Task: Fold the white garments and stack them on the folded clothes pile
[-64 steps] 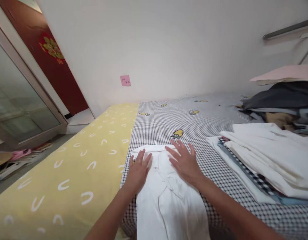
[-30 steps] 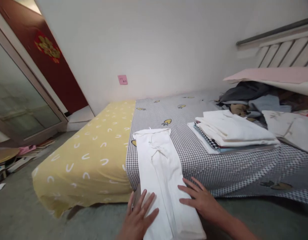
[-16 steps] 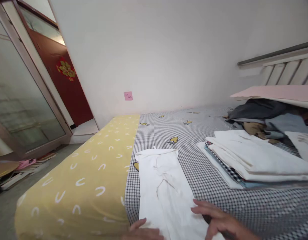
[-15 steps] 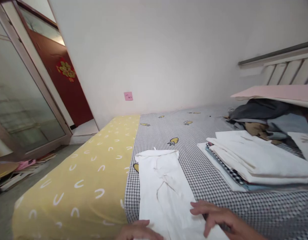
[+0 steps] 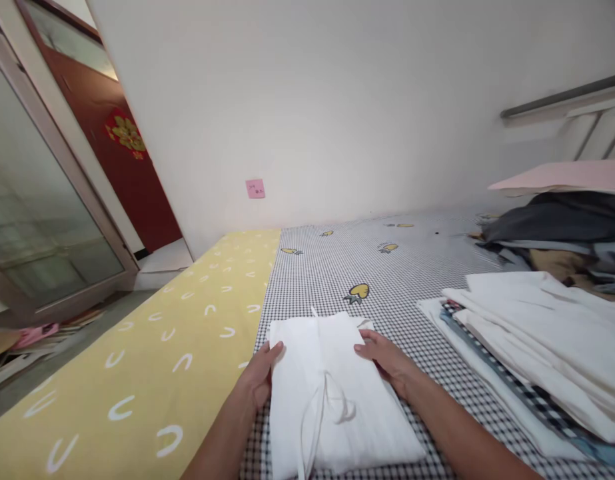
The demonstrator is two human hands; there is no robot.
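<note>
A folded white garment (image 5: 337, 413) lies on the checked bed sheet in front of me, a thin tied cord trailing over its near half. My left hand (image 5: 262, 373) grips its left edge, thumb on top and the other fingers hidden below. At the far right corner, my right hand (image 5: 384, 357) holds the other edge in the same way. The fold makes a squarish packet with its far edge near my fingertips.
To the right is a stack of folded clothes (image 5: 542, 347), with dark clothing (image 5: 547, 223) and a pink board-like sheet (image 5: 567, 175) behind it. The black-and-white checked sheet (image 5: 332, 267) meets a yellow cover (image 5: 187, 347) on the left. A wall (image 5: 337, 120) stands behind the bed.
The long white garment has been folded over into a shorter packet with the cord on top. Both hands have moved forward and closed on its sides. The view has shifted slightly left.
</note>
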